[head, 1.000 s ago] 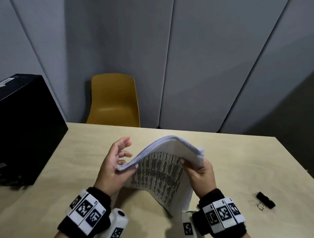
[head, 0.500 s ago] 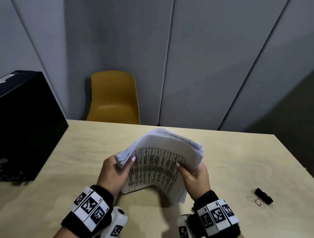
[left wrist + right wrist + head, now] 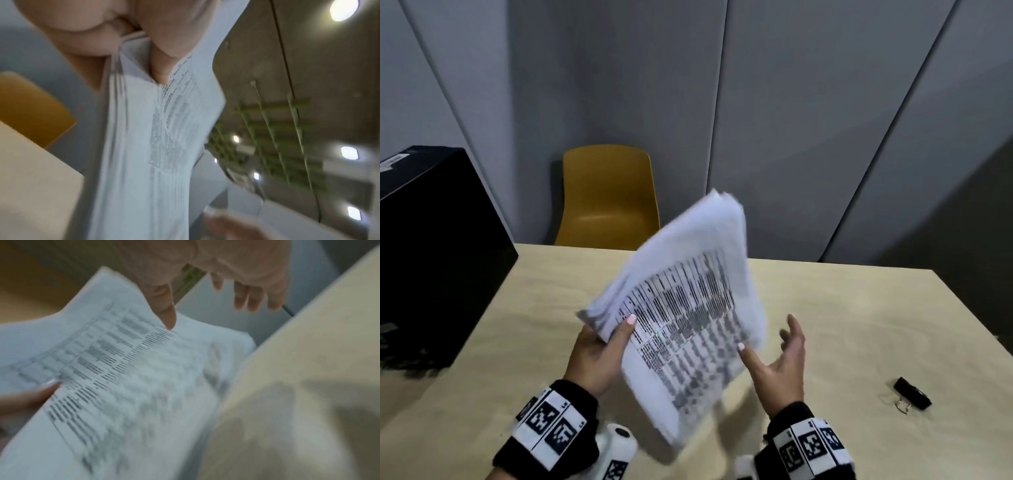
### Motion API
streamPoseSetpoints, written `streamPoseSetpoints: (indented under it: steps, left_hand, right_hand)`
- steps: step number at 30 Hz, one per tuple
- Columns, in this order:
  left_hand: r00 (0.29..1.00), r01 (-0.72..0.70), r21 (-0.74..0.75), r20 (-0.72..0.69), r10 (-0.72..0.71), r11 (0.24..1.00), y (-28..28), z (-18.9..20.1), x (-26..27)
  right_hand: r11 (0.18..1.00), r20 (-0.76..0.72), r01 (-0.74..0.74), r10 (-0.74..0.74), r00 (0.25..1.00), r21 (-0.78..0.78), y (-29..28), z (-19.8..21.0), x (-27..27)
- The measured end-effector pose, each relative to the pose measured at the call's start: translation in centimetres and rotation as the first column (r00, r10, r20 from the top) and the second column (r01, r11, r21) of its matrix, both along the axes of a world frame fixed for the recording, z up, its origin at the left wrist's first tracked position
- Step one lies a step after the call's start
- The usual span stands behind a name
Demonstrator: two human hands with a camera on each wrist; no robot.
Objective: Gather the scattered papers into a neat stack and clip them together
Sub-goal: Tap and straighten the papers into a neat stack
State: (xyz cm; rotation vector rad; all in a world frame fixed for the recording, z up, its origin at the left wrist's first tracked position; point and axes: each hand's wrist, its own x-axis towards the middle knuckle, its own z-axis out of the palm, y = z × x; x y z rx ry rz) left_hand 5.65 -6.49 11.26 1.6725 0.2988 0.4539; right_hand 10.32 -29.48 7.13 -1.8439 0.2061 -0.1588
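A thick stack of printed papers [image 3: 688,308] stands tilted and raised above the table, blurred by motion. My left hand [image 3: 602,346] grips its left edge, thumb on the printed front and fingers behind; the left wrist view shows that pinch on the papers [image 3: 144,129]. My right hand [image 3: 780,356] is open beside the stack's right edge, fingers spread, its thumb tip touching the front sheet. In the right wrist view the same papers [image 3: 123,378] lie under the right thumb [image 3: 166,313]. A black binder clip [image 3: 912,393] lies on the table at the right.
The light wooden table [image 3: 859,325] carries a large black box [image 3: 431,257] at its left end. A yellow chair [image 3: 607,195] stands behind the table against grey wall panels.
The stack has swung up from a bent, drooping hold to a tilted upright one. My right hand has let go of its right edge and opened; the left hand keeps its grip.
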Motion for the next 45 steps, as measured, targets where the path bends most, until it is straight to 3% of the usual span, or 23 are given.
streamPoseSetpoints:
  steps: [2,3,4,5,6,8,13,15,18,20,23,28,33,38,41,45]
  left_hand:
    - [0.999,0.023,-0.287,0.044,-0.011,0.958,-0.1,-0.2,0.3]
    - [0.997,0.051,-0.401,0.073,-0.024,0.915,-0.4,-0.4,0.4]
    - [0.996,0.075,-0.478,0.082,-0.04,0.875,-0.4,-0.9,0.6]
    - [0.995,0.092,-0.54,0.072,-0.063,0.837,-0.7,-0.7,0.5]
    - [0.993,0.113,-0.564,0.046,-0.106,0.818,-0.8,-1.0,0.6]
    - [0.981,0.171,-0.585,0.022,-0.195,0.793,-1.0,-1.2,0.3]
    - [0.974,0.224,-0.716,0.148,-0.17,0.662,3.1,0.2,-0.8]
    - [0.943,0.324,-0.648,0.158,-0.294,0.69,5.2,0.8,-1.5]
    - [0.917,0.359,-0.413,-0.01,-0.398,0.837,5.6,1.0,-1.6]
    - [0.951,0.286,-0.245,-0.045,-0.305,0.926,4.5,0.2,-1.1]
    - [0.984,0.168,-0.124,-0.036,-0.174,0.978,3.1,-1.3,-0.4]
    - [0.99,0.106,-0.121,-0.086,-0.116,0.987,2.0,-1.9,-1.0]
    - [0.994,0.025,-0.195,-0.1,-0.045,0.98,1.2,-2.9,-1.3]
    - [1.0,0.002,-0.171,-0.029,-0.007,0.985,0.5,-1.6,-1.3]
    - [0.999,0.032,-0.154,0.035,-0.027,0.988,0.7,-0.9,-1.1]
    - [0.993,-0.017,-0.293,0.108,0.05,0.956,0.3,-0.1,-1.2]
  right_hand:
    - [0.956,-0.167,0.059,-0.011,0.986,0.287,0.0,0.1,-0.5]
    - [0.84,-0.194,0.039,0.08,0.978,0.541,0.1,0.5,-0.6]
    - [0.668,-0.183,-0.007,0.214,0.96,0.745,0.1,0.8,-0.5]
    - [0.528,-0.145,-0.051,0.323,0.935,0.848,0.1,1.3,-0.2]
    - [0.459,-0.091,-0.106,0.387,0.918,0.882,-0.1,1.8,0.0]
    - [0.494,-0.001,-0.212,0.395,0.919,0.843,-0.6,2.9,0.5]
    - [0.629,0.113,-0.299,0.319,0.941,0.717,-3.1,4.0,1.1]
    - [0.672,0.113,-0.321,0.334,0.936,0.667,-4.4,4.1,1.0]
    - [0.743,0.073,-0.309,0.332,0.94,0.593,-4.5,3.4,0.8]
    - [0.785,0.069,-0.319,0.335,0.94,0.532,-3.5,2.9,0.4]
    - [0.819,0.096,-0.3,0.291,0.952,0.489,-2.2,1.8,0.2]
    - [0.897,0.128,-0.296,0.268,0.955,0.329,-2.1,1.6,0.1]
    - [0.92,0.109,-0.267,0.245,0.963,0.288,-2.2,0.7,0.1]
    - [0.933,0.12,-0.206,0.178,0.977,0.296,-2.2,1.2,0.3]
    - [0.927,0.147,-0.249,0.215,0.965,0.28,-2.9,1.6,0.4]
    - [0.942,0.165,-0.199,0.158,0.974,0.27,-2.5,2.4,0.3]
